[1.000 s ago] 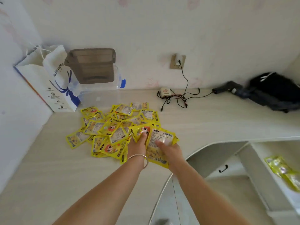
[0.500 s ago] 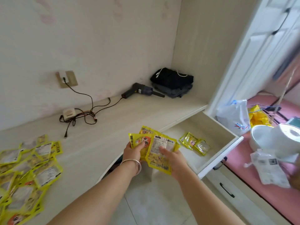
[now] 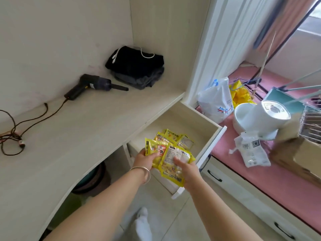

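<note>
A stack of yellow snack packets (image 3: 171,160) is held over the open drawer (image 3: 211,146), near its front. The left hand (image 3: 145,158) is curled round the stack's left edge, thumb on top of a packet with a cartoon face. The right hand (image 3: 188,171) is curled round the lower right of the stack, thumb laid on the white label. A silver bracelet (image 3: 143,172) is worn on the left wrist. More yellow packets (image 3: 173,137) are seen lying inside the drawer, just beyond the held stack. On the tabletop (image 3: 74,136) a black handheld blower (image 3: 93,86), dark folded clothes (image 3: 137,66) and a tangled cable (image 3: 12,134) are seen, well apart from the hands.
</note>
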### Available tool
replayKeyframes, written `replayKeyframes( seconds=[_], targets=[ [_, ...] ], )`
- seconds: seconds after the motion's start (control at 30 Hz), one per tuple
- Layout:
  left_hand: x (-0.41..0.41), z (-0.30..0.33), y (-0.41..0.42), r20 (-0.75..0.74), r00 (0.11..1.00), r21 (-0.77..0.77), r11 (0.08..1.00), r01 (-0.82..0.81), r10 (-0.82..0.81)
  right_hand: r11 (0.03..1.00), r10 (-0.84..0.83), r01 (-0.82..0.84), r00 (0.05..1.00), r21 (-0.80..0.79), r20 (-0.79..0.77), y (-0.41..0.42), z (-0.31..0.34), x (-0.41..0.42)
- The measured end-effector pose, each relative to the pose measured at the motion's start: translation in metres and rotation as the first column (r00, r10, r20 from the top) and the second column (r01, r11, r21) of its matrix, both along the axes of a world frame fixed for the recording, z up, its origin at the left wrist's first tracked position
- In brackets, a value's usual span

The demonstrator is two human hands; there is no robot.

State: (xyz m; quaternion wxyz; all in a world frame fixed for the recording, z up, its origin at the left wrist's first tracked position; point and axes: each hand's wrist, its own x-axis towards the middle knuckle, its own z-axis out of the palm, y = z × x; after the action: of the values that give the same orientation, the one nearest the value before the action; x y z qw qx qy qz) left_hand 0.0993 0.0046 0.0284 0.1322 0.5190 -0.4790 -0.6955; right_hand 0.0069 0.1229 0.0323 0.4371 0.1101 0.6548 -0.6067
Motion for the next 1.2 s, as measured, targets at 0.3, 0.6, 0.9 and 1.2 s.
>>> replayKeyframes(
  seconds=[0.3,0.6,0.9,1.2],
  targets=[
    [-0.077,-0.055,-0.055,0.090,0.978,0.095,0.980,0.177,-0.186,0.962,-0.215,0.204,0.975,0.180,0.048,-0.038,-0.062,-0.049],
    [-0.125,-0.130,-0.091,0.330,0.807,0.045,0.862,0.505,-0.490,0.893,-0.314,0.253,0.943,0.372,0.111,-0.067,-0.130,-0.082],
    [-0.138,-0.180,-0.090,0.442,0.658,0.066,0.754,0.654,-0.609,0.857,-0.345,0.210,0.912,0.471,0.221,-0.070,-0.179,-0.091],
    [-0.142,-0.196,-0.087,0.621,0.539,0.005,0.690,0.724,-0.570,0.816,-0.356,0.213,0.917,0.538,0.177,-0.075,-0.205,-0.085]
  ],
)
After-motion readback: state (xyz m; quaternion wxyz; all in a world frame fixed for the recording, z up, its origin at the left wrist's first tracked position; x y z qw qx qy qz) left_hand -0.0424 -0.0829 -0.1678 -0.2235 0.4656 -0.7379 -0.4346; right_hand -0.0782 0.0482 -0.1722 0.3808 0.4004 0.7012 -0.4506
